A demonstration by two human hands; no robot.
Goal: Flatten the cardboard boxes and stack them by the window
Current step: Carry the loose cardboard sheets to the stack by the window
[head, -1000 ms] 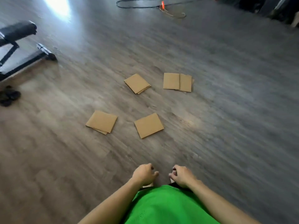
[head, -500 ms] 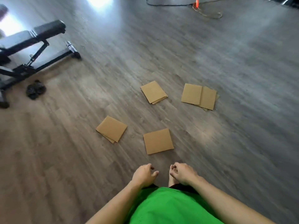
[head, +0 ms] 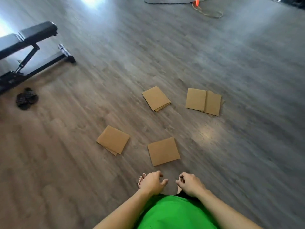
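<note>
**Four flat cardboard piles on the floor, both hands empty**

Grey-brown wood-look flooring (head: pixel 231 66) fills the view, with glare from a bright source at the top left, probably the window, though the window itself is out of frame. A black workout bench (head: pixel 28 47) stands at the left with a dark pair of sandals (head: pixel 26 98) beside it, and a cable with an orange tag (head: pixel 197 1) lies at the far end.

Four piles of cardboard already lie flat and well apart from each other. The nearest flattened box (head: pixel 163 151) sits just ahead of the hands, slightly right of the left hand (head: pixel 152 182) and roughly between the two, so either could reach it. The left pile (head: pixel 113 139) lies forward and left; the far pile (head: pixel 156 98) and the spread right pile (head: pixel 203 101), its sheets slid partly off one another, lie beyond.

The left hand hangs with fingers loosely curled and slightly parted, holding nothing. The right hand (head: pixel 189 183) also holds nothing, fingers curled inward. A bare foot (head: pixel 141 180) shows beside the left hand.

Flattening looks done; gathering the piles appears to be what remains.
</note>
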